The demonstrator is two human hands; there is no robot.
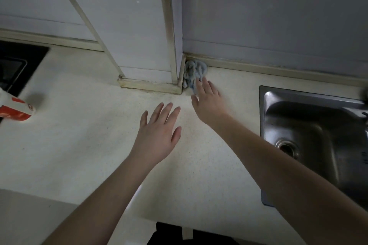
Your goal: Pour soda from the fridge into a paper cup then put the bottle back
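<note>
Reaching toward the upper middle of the frame, the right hand [207, 101] lays straight fingers on a crumpled blue-grey cloth [194, 74] tucked in the wall corner. The left hand [159, 131] hovers flat and spread over the speckled cream countertop [79, 145]. A red-and-white paper cup [17, 108] sits at the left edge; a steel sink [310, 135] lies at right.

Bare counter [83, 145] lies open between the paper cup [17, 108] at left and the sink [310, 141] at right.

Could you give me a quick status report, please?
Both hands open: right hand touching blue rag, left hand over counter. Paper cup far left. No bottle visible.
</note>
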